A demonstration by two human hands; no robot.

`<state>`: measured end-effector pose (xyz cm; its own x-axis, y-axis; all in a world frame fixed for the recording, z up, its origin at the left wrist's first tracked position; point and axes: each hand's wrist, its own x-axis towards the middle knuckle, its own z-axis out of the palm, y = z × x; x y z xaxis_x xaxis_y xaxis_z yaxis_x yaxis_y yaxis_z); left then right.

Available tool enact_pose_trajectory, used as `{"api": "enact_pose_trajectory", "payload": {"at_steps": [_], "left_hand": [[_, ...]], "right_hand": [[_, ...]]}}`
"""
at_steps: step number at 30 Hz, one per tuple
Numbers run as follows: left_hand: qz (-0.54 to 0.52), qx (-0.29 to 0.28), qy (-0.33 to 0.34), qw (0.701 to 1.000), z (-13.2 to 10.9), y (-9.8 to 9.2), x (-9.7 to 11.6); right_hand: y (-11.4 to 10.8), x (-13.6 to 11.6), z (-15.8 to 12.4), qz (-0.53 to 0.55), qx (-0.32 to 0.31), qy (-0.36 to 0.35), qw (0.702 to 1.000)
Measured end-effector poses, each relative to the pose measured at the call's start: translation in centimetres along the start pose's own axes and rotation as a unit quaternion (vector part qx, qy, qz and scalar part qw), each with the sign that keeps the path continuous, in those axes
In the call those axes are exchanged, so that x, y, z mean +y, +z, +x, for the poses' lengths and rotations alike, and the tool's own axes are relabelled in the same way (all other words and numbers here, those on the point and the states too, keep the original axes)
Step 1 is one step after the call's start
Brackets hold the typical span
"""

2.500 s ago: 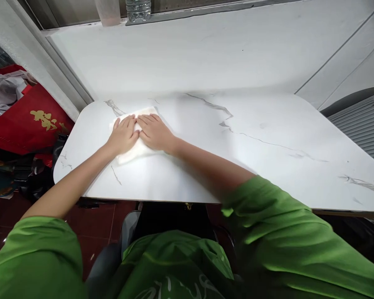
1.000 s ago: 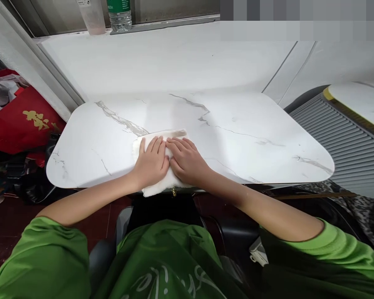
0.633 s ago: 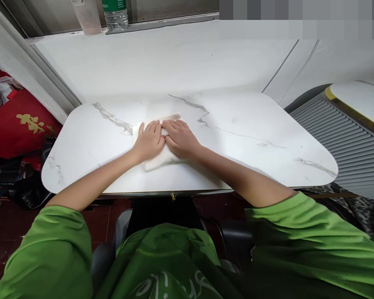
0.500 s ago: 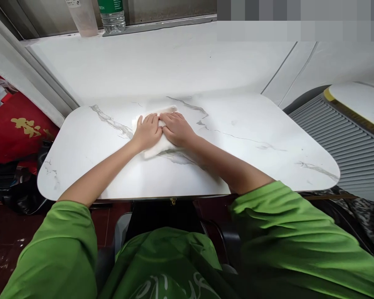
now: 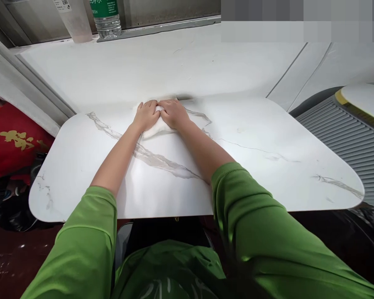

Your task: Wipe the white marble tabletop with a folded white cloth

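Observation:
A white cloth lies bunched on the white marble-patterned tabletop, close to its far edge. My left hand presses on the left part of the cloth, fingers pointing away from me and curled over it. Beside it, my right hand bears down on the right part. The two thumbs nearly meet in the middle. Part of the cloth is hidden under both palms, and its near edge shows below them.
A white wall panel rises behind the tabletop. On the ledge above stand a clear plastic cup and a green-labelled water bottle. A red bag is at the left, and a ribbed grey piece at the right.
Both hands have pushed the cloth away from me, toward the far edge of the tabletop. My arms are stretched further out, and the view has shifted slightly.

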<state>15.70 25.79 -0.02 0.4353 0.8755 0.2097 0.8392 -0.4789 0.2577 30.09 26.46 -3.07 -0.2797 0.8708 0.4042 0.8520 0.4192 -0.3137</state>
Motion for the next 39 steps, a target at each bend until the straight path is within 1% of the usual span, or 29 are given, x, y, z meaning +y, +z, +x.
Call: {"api": "enact_pose_trajectory", "payload": {"at_steps": [4,7,10,13,17,23,25,28,31,33,35,39], "left_hand": [[0.005,0.002,-0.008,1.0,0.5,0.2,-0.1],[0.014,0.002,0.001,1.0,0.3,0.5,-0.1],[0.018,0.004,0.009,1.0,-0.4,0.7,0.2],[0.024,0.002,-0.003,1.0,-1.8,0.5,1.2],[0.032,-0.017,0.003,0.999,-4.6,0.1,3.9],[0.032,-0.041,0.019,0.998,-9.2,0.2,9.2],[0.037,-0.05,0.025,0.998,-10.9,0.4,11.2],[0.042,-0.059,0.054,0.996,-13.6,0.5,14.1],[0.048,-0.067,0.075,0.994,-15.7,0.5,16.5],[0.048,-0.071,0.083,0.993,-16.5,0.5,17.6],[0.046,-0.072,0.091,0.992,-16.7,0.5,18.1],[0.038,-0.085,0.093,0.991,-16.0,0.5,18.0]], "right_hand": [[0.4,0.6,0.7,0.005,0.015,0.0,1.0],[0.4,0.5,0.6,-0.005,0.021,0.018,1.0],[0.0,-0.1,-0.1,-0.014,0.014,0.028,0.999],[-0.8,-0.8,-1.6,-0.008,0.011,0.022,1.0],[-2.3,-1.3,-4.9,-0.029,-0.012,0.007,0.999],[-5.5,-1.9,-12.0,-0.056,-0.03,-0.007,0.998],[-6.7,-2.2,-14.8,-0.056,-0.025,-0.015,0.998],[-8.5,-2.6,-18.9,-0.053,-0.008,-0.034,0.998],[-10.0,-2.7,-22.3,-0.053,0.0,-0.049,0.997],[-10.6,-2.6,-23.6,-0.054,0.007,-0.05,0.997],[-10.9,-2.6,-24.2,-0.05,0.014,-0.047,0.998],[-10.8,-2.2,-23.6,-0.034,0.009,-0.043,0.998]]}}
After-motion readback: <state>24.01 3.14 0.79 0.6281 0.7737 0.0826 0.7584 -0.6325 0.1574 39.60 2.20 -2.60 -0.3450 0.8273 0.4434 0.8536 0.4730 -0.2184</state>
